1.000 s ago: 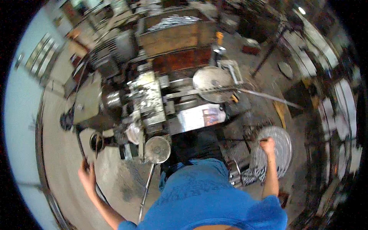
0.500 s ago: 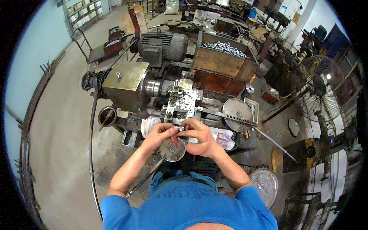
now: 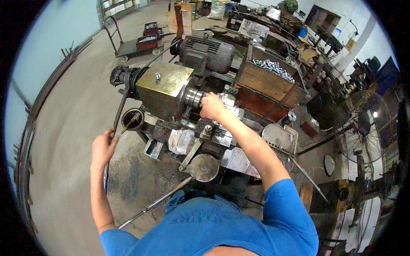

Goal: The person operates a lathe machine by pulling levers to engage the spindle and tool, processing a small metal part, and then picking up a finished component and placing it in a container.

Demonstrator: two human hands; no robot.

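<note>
My right hand [image 3: 212, 106] is closed at the shiny round chuck [image 3: 194, 97] of a lathe-like machine. Its fingers are curled, and whatever they hold is hidden. Off to the left, my left hand [image 3: 103, 147] is wrapped round a long dark metal bar [image 3: 118, 115], which shows above and below the fist. Close to those fingers, a brush handle [image 3: 126, 127] sticks out of a round pot [image 3: 133, 119]. A small shiny metal fitting [image 3: 158, 76] stands on the brass-coloured cover [image 3: 171, 80] of the headstock.
A greasy electric motor [image 3: 206, 53] sits behind the headstock. Beyond the carriage is a wooden crate [image 3: 265, 80] of small metal parts. Nearer me are a round metal disc [image 3: 204, 167] and a slanting rod [image 3: 156, 203]. A caged fan [image 3: 367, 119] stands at right.
My hands have parted from the small shiny metal piece they were handling together. The right has reached forward to the chuck; the left has swung out to the bar. The view has shifted.
</note>
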